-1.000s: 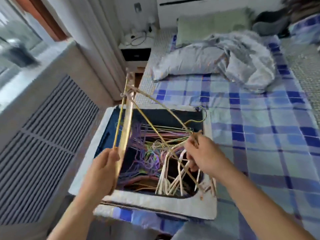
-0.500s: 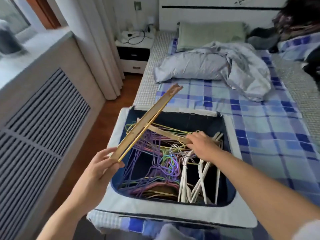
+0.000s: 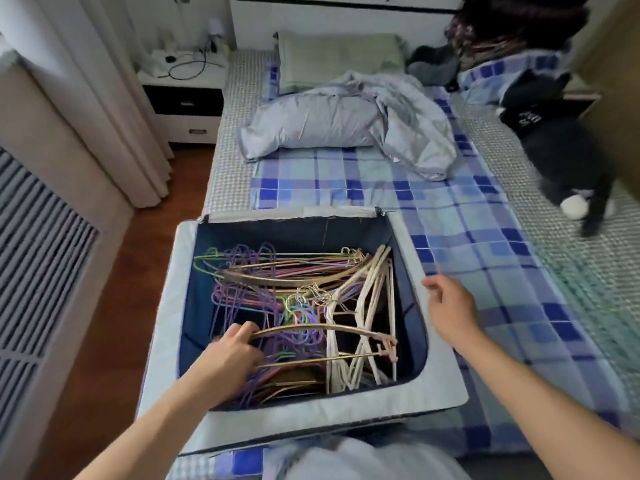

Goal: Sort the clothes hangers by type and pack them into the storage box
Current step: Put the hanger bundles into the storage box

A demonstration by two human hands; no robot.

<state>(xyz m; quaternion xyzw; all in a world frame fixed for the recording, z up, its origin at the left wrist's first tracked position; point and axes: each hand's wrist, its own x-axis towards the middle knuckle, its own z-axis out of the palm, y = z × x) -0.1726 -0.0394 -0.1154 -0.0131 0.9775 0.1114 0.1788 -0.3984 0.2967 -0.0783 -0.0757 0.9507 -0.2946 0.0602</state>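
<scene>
A dark blue storage box (image 3: 446,382) with a pale grey rim sits on the near left corner of the bed. Inside lie purple and green wire hangers (image 3: 242,296) on the left, white plastic hangers (image 3: 367,306) on the right and gold hangers across the middle. My left hand (image 3: 228,362) is down inside the box and grips the left end of a gold hanger (image 3: 322,329) that lies flat across the pile. My right hand (image 3: 450,306) hovers over the box's right rim with loosely curled fingers and holds nothing.
The bed (image 3: 485,244) has a blue checked sheet, a grey crumpled duvet (image 3: 346,116) and a green pillow (image 3: 339,53). Dark clothes (image 3: 561,147) lie at the right. A nightstand (image 3: 183,95), a curtain and wooden floor (image 3: 114,306) are to the left.
My left hand has brought the gold hanger down from the air into the box and laid it flat. My right hand let go of the hangers and moved right, over the rim.
</scene>
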